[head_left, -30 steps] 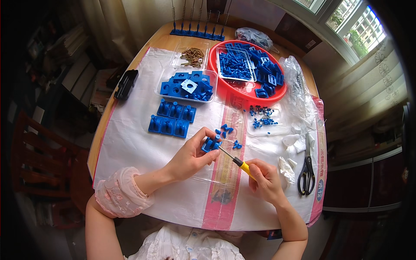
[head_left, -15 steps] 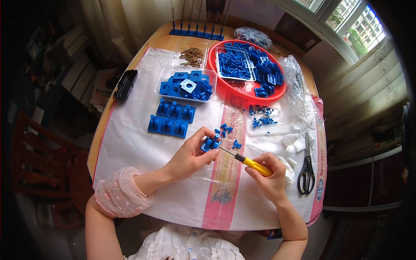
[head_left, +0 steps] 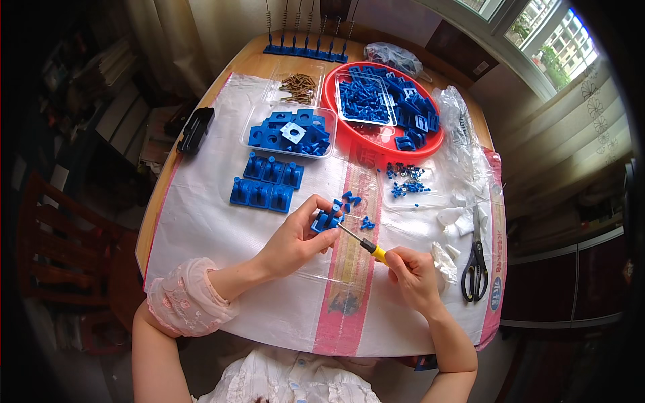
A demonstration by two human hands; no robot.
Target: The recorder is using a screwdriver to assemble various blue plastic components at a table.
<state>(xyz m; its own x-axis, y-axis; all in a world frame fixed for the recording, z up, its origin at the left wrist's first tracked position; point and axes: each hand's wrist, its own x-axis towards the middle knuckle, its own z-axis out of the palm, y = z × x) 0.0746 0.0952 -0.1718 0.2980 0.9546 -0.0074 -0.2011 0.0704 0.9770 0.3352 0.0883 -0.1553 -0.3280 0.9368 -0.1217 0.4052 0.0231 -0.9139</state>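
Observation:
Between the thumb and fingers of my left hand (head_left: 295, 236) is a small blue plastic assembly (head_left: 326, 220), raised above the sheet. My right hand (head_left: 412, 277) is closed around the yellow handle of a screwdriver (head_left: 370, 247). Its metal shaft points up and left, with the tip at the right side of the assembly; whether it sits in a screw is too small to tell. Several small blue pieces (head_left: 367, 223) lie just beyond my left fingers. Two rows of similar blue assemblies (head_left: 261, 195) stand on the sheet to the far left of that hand.
A clear tub (head_left: 332, 138) holds blue plates. Behind it, brass-coloured screws (head_left: 297, 88) lie in a clear tray. A red basin (head_left: 376, 149) holds many blue parts. Small nuts and blue bits (head_left: 406, 181) are at its front. Black-handled scissors (head_left: 475, 269) lie right, a black case (head_left: 195, 130) left.
My right hand's fingers have shifted on the screwdriver handle, from a looser fingertip hold to a fist-like wrap. The left hand and the blue assembly stay nearly still.

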